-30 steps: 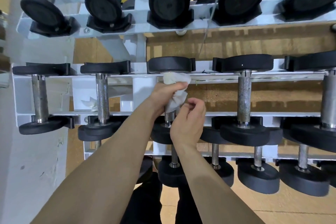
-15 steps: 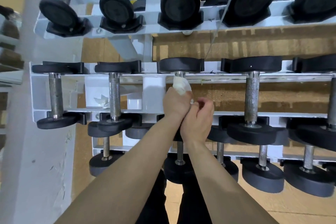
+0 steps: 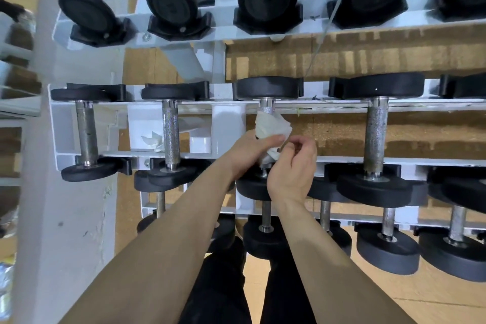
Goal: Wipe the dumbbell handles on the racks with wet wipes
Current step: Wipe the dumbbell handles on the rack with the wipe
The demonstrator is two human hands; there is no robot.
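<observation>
A white three-tier rack (image 3: 228,123) holds black dumbbells with steel handles. On the middle tier, the third dumbbell's handle (image 3: 266,105) is wrapped in a white wet wipe (image 3: 271,126). My left hand (image 3: 252,151) grips the wipe around the handle's lower half. My right hand (image 3: 292,171) pinches the wipe's lower edge just beside it. Only the shiny top of that handle shows above the wipe.
Neighbouring handles stand at the left (image 3: 171,134) and right (image 3: 376,134) on the same tier. A crumpled used wipe (image 3: 153,141) lies behind the second handle. A white pillar (image 3: 65,218) rises at the left. My dark trouser legs are below, over a tan floor (image 3: 420,297).
My left hand slid down the handle with the wipe and back up slightly; the wipe now bunches higher. My right hand stayed at the wipe's lower end. The camera shifted left to right slightly.
</observation>
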